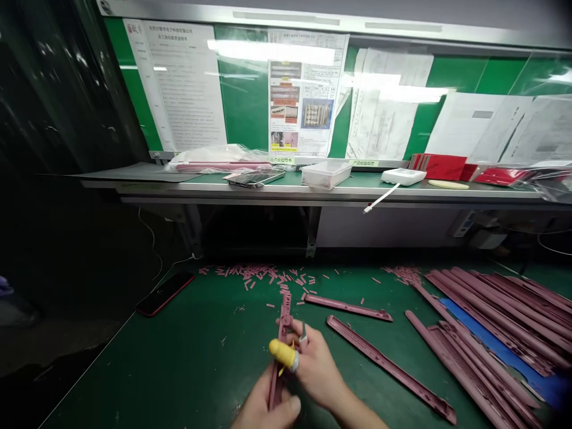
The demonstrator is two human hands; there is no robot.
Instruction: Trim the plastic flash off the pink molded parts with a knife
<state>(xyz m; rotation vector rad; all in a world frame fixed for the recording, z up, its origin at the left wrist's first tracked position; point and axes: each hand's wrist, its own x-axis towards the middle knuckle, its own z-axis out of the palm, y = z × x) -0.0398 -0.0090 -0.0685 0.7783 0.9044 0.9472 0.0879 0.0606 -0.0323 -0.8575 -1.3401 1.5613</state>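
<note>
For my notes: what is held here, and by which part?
A long pink plastic strip: the left hand grips its lower end; the right hand, with a yellow finger cot, holds its middle.

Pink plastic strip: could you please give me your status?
Left hand gripping pink plastic strip; right hand at it, yellow finger cot on; pink offcuts scattered beyond.

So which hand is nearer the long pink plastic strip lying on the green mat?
Right: the right hand sits just left of the pink plastic strip; the left hand lies further left, lower in view.
</note>
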